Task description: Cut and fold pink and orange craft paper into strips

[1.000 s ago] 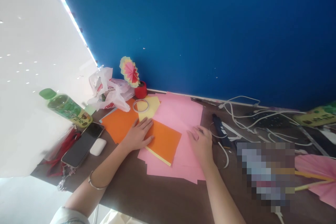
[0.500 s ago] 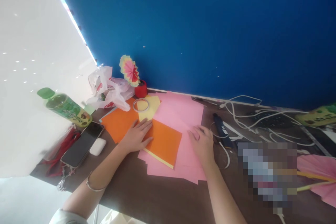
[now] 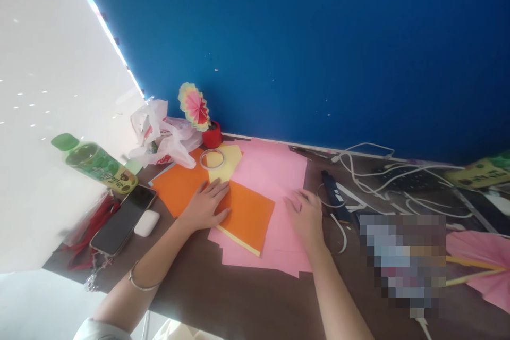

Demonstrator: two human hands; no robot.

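My left hand (image 3: 205, 206) lies flat with spread fingers across sheets of orange paper (image 3: 251, 215) and the lower part of a yellow sheet (image 3: 225, 167). A yellow strip shows under the orange paper's front edge. At the right side of a loose stack of pink paper (image 3: 271, 164), my right hand (image 3: 306, 215) has bent fingers and thumb closed around a bit of pink paper; the fingertips are partly hidden. A silver ring-shaped bangle (image 3: 212, 159) rests over the orange and yellow sheets. Another bangle circles my left forearm.
On the left are a green-capped bottle (image 3: 95, 164), a phone (image 3: 123, 220) and a white earbud case (image 3: 146, 223). A plastic bag (image 3: 159, 135) and a paper flower in a red pot (image 3: 211, 135) stand behind. White cables (image 3: 370, 170) and a pink paper fan (image 3: 478, 263) lie right.
The whole view has shifted very slightly. Both hands and the papers hold practically the same places.
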